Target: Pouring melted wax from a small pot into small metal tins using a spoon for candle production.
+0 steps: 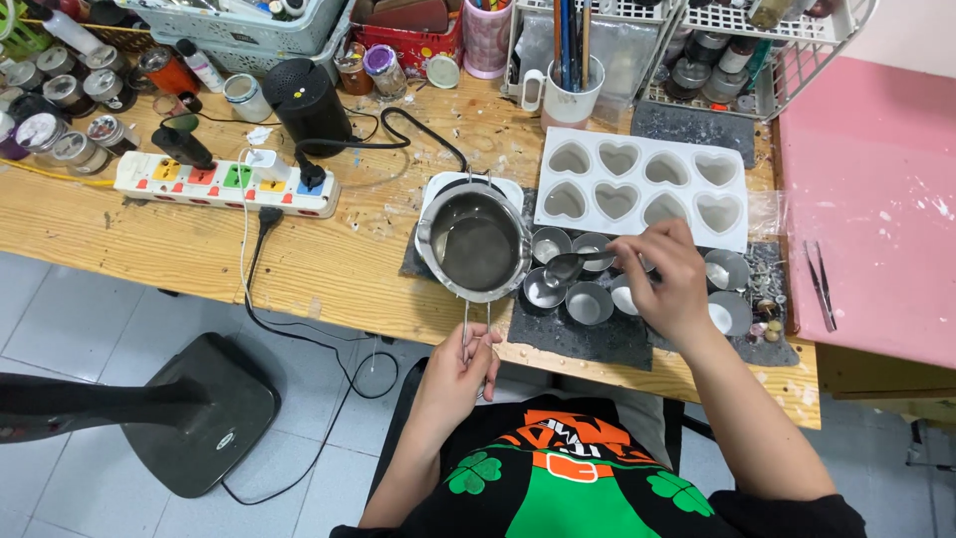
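Observation:
My left hand (460, 367) grips the wire handle of a small metal melting pot (475, 242), which holds clear liquid and is tilted over the white scale pad. My right hand (669, 276) holds a metal spoon (568, 266), its bowl above a cluster of small round metal tins (590, 303) on a dark mat (578, 339). Behind the tins lies a white silicone mould (642, 186) with several heart-shaped cavities.
A white power strip (224, 184) with coloured switches and a black cylinder (306, 105) stand at left on the wooden table (329, 264). Jars, baskets and a brush cup (570, 95) line the back. A pink board (866, 199) with tweezers (820, 284) lies at right.

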